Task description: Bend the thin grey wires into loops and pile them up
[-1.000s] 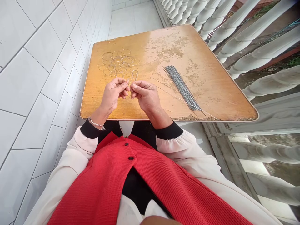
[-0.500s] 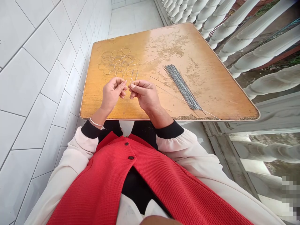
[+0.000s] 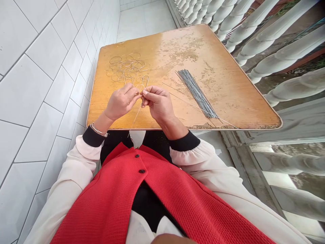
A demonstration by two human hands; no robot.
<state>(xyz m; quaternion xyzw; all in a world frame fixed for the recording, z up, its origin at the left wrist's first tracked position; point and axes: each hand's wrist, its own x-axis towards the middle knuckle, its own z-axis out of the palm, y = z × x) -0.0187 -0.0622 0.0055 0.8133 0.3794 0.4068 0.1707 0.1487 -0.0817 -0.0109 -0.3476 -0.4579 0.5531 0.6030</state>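
- Thin wire is held between the left hand and the right hand, just above the counter. Its straight length slants down towards the near edge and past it. A narrow bent wire loop stands above the fingertips; whether loop and wire are one piece is too fine to tell.
- Left hand: fingers curled inward, with the thumb and forefinger pressed together on the wire. A metal bangle sits at the wrist.
- Right hand: thumb and forefinger pinch the wire just beside the left fingertips, with the other fingers folded loosely under.
- Nearby: a tangled pile of wire rings lies beyond the hands. To the right lies a bundle of dark straight rods, with a few loose thin wires beside it.
- Handling: two pinches kept this close should give the best control, since a short span between them resists bending. Working with the fingertips, and keeping the long end clear of the body and the bundle, should stop the springy wire snagging.
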